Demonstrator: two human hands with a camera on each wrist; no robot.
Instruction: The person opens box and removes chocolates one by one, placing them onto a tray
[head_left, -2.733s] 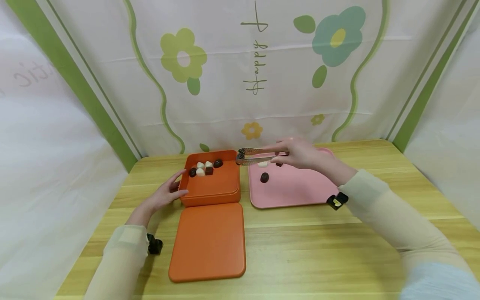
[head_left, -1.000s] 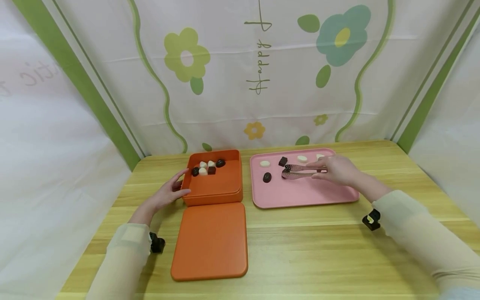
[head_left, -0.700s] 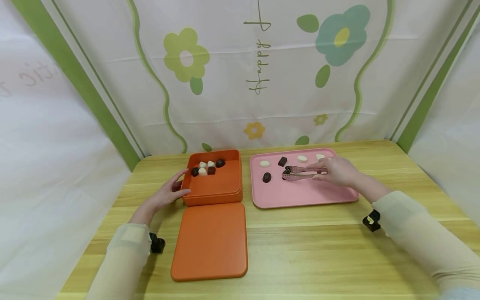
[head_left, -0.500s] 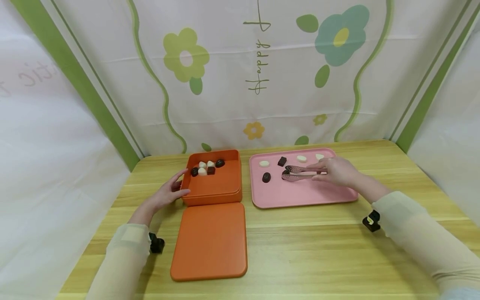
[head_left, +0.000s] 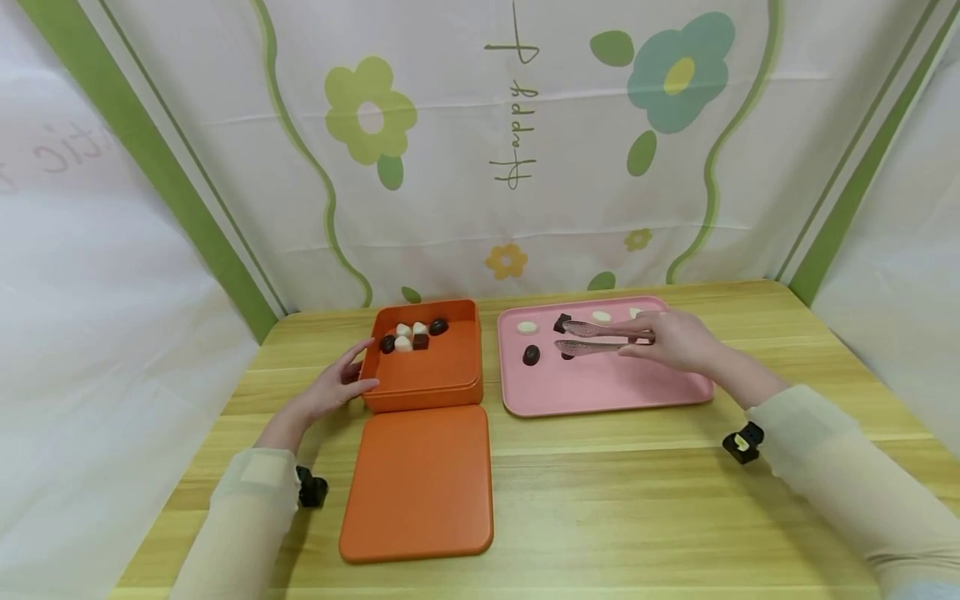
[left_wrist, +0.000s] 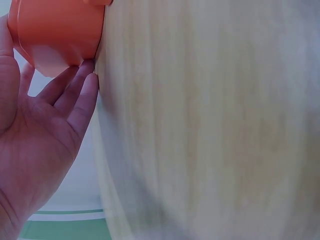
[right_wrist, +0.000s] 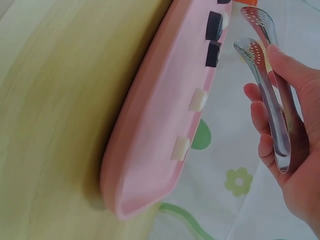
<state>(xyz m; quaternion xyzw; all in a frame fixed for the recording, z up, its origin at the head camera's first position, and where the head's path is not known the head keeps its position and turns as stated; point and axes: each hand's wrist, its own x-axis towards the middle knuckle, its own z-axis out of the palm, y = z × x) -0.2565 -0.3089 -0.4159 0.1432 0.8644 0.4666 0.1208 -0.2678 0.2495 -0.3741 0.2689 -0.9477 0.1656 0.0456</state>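
Observation:
My right hand (head_left: 675, 342) holds metal tongs (head_left: 600, 337) with perforated tips over the pink tray (head_left: 600, 387). The tongs' tips are parted, with nothing between them in the right wrist view. Below them lies a dark chocolate (head_left: 567, 356), partly covered by the lower arm of the tongs. A dark oval chocolate (head_left: 531, 355), a dark square chocolate (head_left: 561, 322) and several white chocolates (head_left: 527, 328) are also on the tray. My left hand (head_left: 330, 392) rests its relaxed fingers and thumb against the left side of the orange box (head_left: 427, 371), which contains several dark and white chocolates (head_left: 403, 342).
An orange lid (head_left: 417, 483) lies flat on the wooden table (head_left: 615, 500), directly in front of the box. A narrow gap separates box and tray. Behind the table hangs a white cloth (head_left: 450, 208) with printed flowers.
The tongs went rightward from near the box with a dark chocolate between their tips and lowered it onto the tray. They have now parted and lifted off it. My left hand stays put.

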